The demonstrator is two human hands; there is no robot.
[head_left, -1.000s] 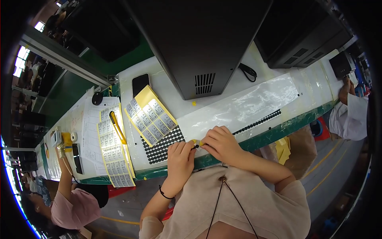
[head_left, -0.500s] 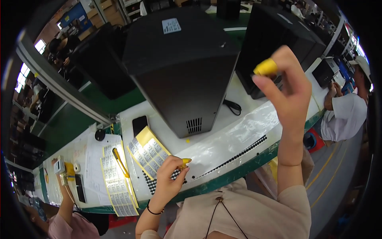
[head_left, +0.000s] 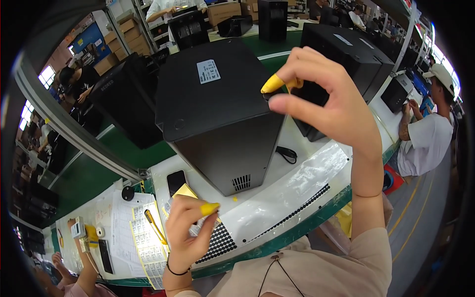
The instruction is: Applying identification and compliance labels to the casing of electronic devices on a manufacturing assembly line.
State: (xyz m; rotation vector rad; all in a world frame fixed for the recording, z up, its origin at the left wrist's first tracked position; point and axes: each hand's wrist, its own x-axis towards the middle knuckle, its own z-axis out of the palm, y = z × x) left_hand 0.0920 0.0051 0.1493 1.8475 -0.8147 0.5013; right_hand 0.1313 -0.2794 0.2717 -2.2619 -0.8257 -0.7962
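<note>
A large black computer case stands before me, a pale label on its top face. My right hand is at the top face's near right corner, a yellow finger cot on the index finger. Its index finger and thumb close around a small black round pad. A similar round mark shows near the left corner. My left hand, also wearing a yellow cot, is bent in a pinch low over a sheet of black round pads. A dark bit shows at its fingertips, too small to name.
Left of the case lie a phone, label sheets and a yellow cutter. A black cable lies right of it. More black cases stand beyond. A co-worker sits at the right; another person's arm reaches in at left.
My right hand has come left from the air onto the case's near right corner. The left hand has shifted left and slightly down. The view has tilted up.
</note>
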